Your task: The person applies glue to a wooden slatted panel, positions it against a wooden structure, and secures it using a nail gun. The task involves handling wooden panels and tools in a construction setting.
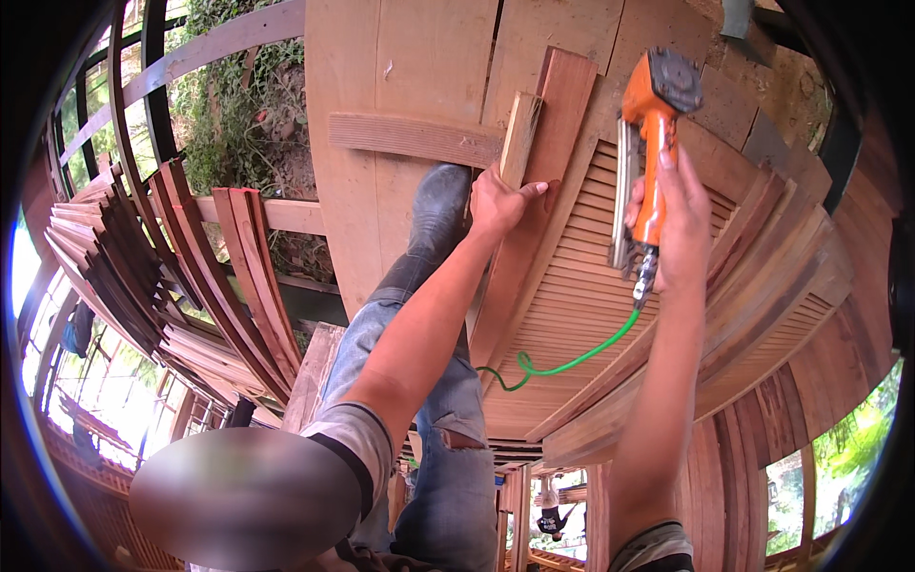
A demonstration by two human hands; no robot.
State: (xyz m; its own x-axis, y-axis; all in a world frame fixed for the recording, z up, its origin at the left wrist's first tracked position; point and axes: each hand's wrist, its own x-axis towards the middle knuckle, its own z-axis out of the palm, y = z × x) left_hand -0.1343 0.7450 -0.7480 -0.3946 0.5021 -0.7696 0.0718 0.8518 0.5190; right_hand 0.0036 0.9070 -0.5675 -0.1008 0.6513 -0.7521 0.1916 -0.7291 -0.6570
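In my right hand (684, 224) is an orange pneumatic nail gun (658, 129), gripped round its handle and raised above a louvered wooden panel (581, 257). A green coiled air hose (572, 365) runs from its base toward my legs. My left hand (498, 205) is closed on a short pale wood strip (519, 138), its thumb lying over a long reddish-brown board (558, 133). That board lies along the panel's left frame. Another wood strip (415, 136) lies crosswise to the left, its right end near the held strip.
My dark boot (441, 205) rests on the broad wooden boards (400, 57). Stacked planks (114, 248) lean at the left, beside plants (238, 114). More long boards (743, 334) lie along the panel's right side. Another person (553, 520) is in the background.
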